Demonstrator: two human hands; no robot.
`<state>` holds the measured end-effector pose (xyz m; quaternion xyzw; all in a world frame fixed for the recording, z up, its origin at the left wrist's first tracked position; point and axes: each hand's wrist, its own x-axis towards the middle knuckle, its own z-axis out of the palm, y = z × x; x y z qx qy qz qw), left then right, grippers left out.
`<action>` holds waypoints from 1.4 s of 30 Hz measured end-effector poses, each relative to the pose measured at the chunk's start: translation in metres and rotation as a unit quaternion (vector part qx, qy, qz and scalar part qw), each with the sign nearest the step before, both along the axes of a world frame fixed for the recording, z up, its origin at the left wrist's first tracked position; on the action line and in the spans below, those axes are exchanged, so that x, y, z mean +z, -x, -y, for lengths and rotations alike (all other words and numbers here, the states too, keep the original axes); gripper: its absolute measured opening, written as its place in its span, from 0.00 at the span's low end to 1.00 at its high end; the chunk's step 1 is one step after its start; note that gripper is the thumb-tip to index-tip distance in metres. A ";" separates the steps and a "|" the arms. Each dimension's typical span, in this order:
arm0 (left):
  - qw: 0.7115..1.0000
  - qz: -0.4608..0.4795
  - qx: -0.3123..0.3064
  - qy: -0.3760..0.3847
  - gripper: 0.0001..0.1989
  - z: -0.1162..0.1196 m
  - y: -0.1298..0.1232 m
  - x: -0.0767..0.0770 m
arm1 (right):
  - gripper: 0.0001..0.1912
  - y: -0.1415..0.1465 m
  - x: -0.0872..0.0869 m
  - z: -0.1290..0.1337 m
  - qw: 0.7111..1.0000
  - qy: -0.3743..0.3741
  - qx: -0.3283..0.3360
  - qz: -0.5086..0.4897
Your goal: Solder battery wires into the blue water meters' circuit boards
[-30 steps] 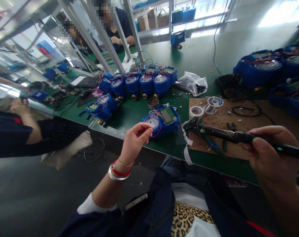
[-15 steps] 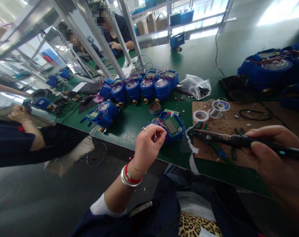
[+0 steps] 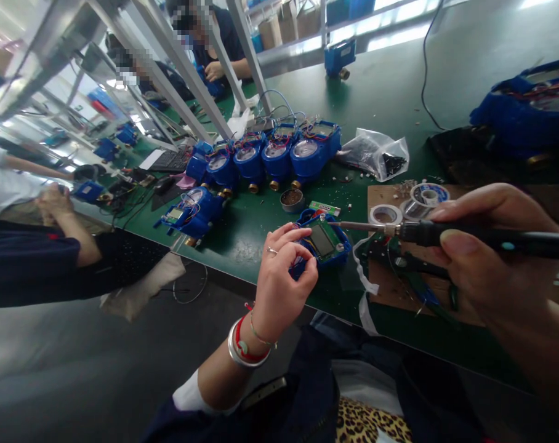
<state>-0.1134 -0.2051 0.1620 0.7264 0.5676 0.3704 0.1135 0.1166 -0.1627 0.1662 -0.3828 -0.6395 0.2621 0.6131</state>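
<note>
Soldering iron (image 3: 420, 232) shifted, now at display board (image 3: 323, 242)

The left grip (image 3: 284, 280), at the frame's centre, bore a silver ring (image 3: 272, 251). The wrist (image 3: 266, 317) carried a fine bracelet (image 3: 260, 338), a red cord (image 3: 255, 357) with a pale green bead (image 3: 243, 347), and a silver bangle (image 3: 234, 348). A white cuff (image 3: 187, 394) showed beyond a navy sleeve (image 3: 178, 424); leopard-print cloth (image 3: 369, 421) appeared at lower centre.
</note>
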 end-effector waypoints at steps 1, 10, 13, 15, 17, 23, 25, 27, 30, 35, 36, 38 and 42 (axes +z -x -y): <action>1.000 -0.006 0.004 -0.001 0.04 0.000 -0.001 0.000 | 0.04 0.001 0.000 -0.003 1.000 -0.001 0.009 -0.007; 0.999 -0.051 -0.001 0.015 0.05 0.000 -0.006 0.007 | 0.03 0.006 0.008 -0.025 0.995 -0.024 0.089 0.036; 0.998 -0.059 -0.001 0.026 0.05 -0.001 -0.007 0.010 | 0.04 0.007 0.013 -0.030 0.995 -0.028 0.092 0.038; 0.997 -0.065 0.001 0.033 0.06 0.000 -0.007 0.011 | 0.05 0.006 0.013 -0.031 0.995 -0.012 0.099 0.026; 0.996 -0.075 0.004 0.040 0.06 0.000 -0.008 0.013 | 0.05 0.005 0.011 -0.033 0.994 -0.015 0.102 0.040; 0.993 -0.100 0.004 0.058 0.06 -0.001 -0.011 0.019 | 0.05 0.000 0.010 -0.035 0.986 -0.033 0.137 0.087; 0.992 -0.107 0.006 0.064 0.06 -0.001 -0.012 0.021 | 0.05 -0.001 0.011 -0.035 0.984 -0.034 0.144 0.097; 0.991 -0.111 0.007 0.068 0.06 -0.001 -0.013 0.023 | 0.05 -0.001 0.011 -0.036 0.982 -0.036 0.151 0.111; 0.991 -0.115 0.004 0.070 0.06 -0.001 -0.013 0.024 | 0.05 0.000 0.010 -0.036 0.978 -0.038 0.162 0.127; 0.990 -0.121 0.003 0.070 0.06 -0.002 -0.014 0.024 | 0.04 0.001 0.007 -0.036 0.974 -0.031 0.169 0.150; 0.990 -0.122 0.003 0.069 0.06 -0.002 -0.014 0.025 | 0.04 0.002 0.007 -0.036 0.973 -0.032 0.171 0.154; 0.990 -0.122 0.003 0.069 0.06 -0.002 -0.014 0.025 | 0.05 0.002 0.006 -0.036 0.971 -0.036 0.175 0.158; 0.990 -0.120 0.001 0.070 0.06 -0.003 -0.015 0.026 | 0.05 0.003 0.006 -0.037 0.970 -0.036 0.172 0.166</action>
